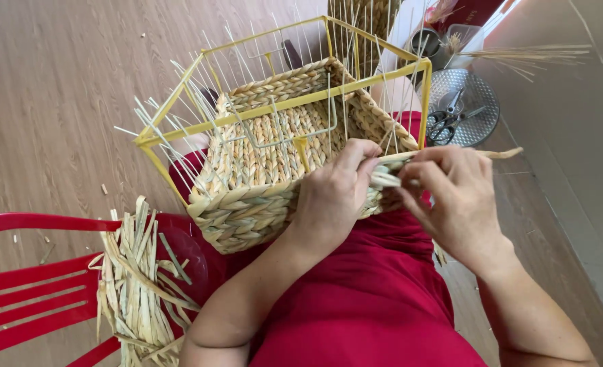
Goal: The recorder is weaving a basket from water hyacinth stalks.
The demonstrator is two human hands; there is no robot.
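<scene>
A half-woven straw basket (267, 146) sits on my lap inside a yellow metal frame (284, 105), with thin white stakes sticking up around it. My left hand (332, 197) presses on the braided near wall of the basket, fingers pinching a flat straw strand (389, 175). My right hand (457, 197) grips the same strand just to the right, and the strand's end pokes out past my fingers toward the right.
A red plastic chair (29, 285) stands at the left with a pile of loose straw strips (138, 278) on it. A round metal tray (474, 102) with scissors (451, 119) lies on the wooden floor behind the basket. More dry straw stalks (532, 54) lie beyond.
</scene>
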